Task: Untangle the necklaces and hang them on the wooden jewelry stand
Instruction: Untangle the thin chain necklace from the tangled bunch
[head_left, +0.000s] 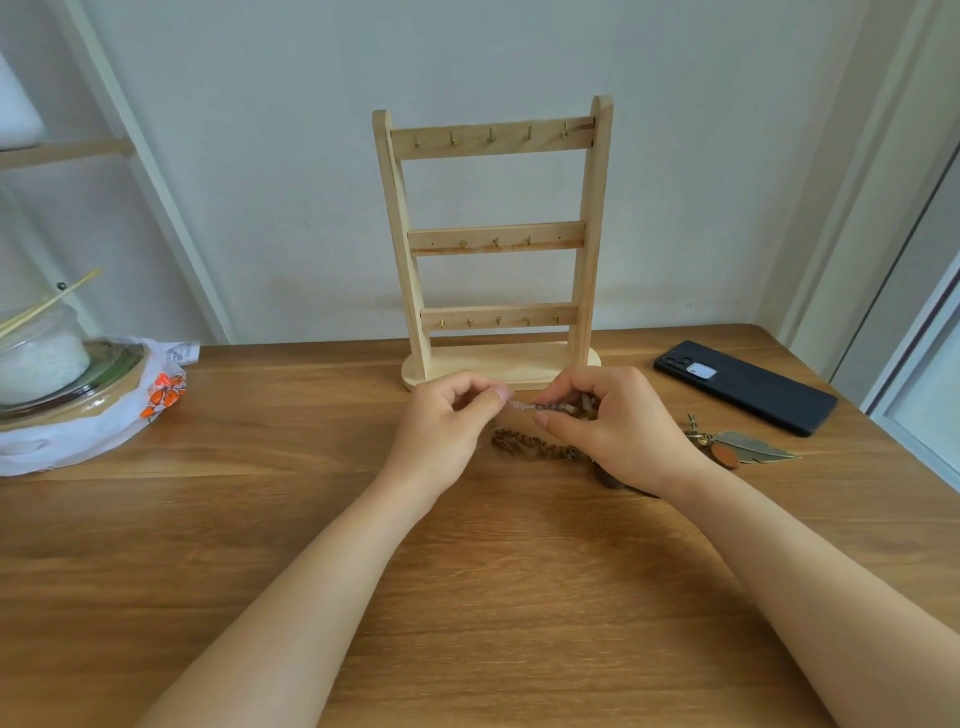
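Since the necklaces are knotted together, I read the head view as mid-untangle: both hands are raised just in front of the base of the wooden jewelry stand (493, 239), drawing a short run of silver chain (522, 406) taut so the snarl can be seen. My left hand (441, 415) pinches one end of that run between thumb and forefinger. My right hand (613, 421) has its fingers (574, 395) curled round the other end, along with what looks like a small bunch of beads.

A bronze chain (530, 444) lies on the desk (467, 597) nearer me than the stand's base, below the silver run, and passes under the right hand. Its feather pendant (753, 446) rests to the right of the stand, beside a dark phone (745, 387). Every hook on the stand is bare, so I judge no hanging has been done yet.
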